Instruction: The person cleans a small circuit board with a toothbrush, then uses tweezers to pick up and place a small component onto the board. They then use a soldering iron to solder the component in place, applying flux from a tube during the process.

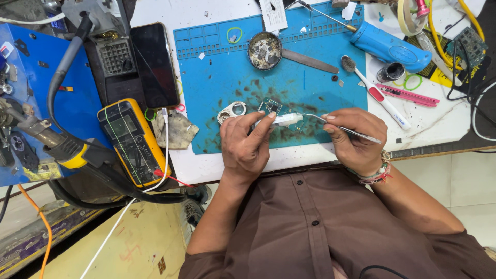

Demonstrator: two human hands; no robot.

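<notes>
Evidently the repair is mid-way: the left hand (247, 144) has its fingers clamped on a small white tube (279, 121), its tip just beside the small green circuit board (270, 106) lying on the stained blue mat (315, 67) on the desk (217, 165). The right hand (352, 138) pinches metal tweezers (330, 124), points aimed at the tube. By the look of it, work on the board remains unfinished; the yellow multimeter (132, 142) sits well apart.

Mat (310, 88) centre free; tin (264, 50), toothbrush (374, 93), multimeter (133, 142) crowd edges.
</notes>
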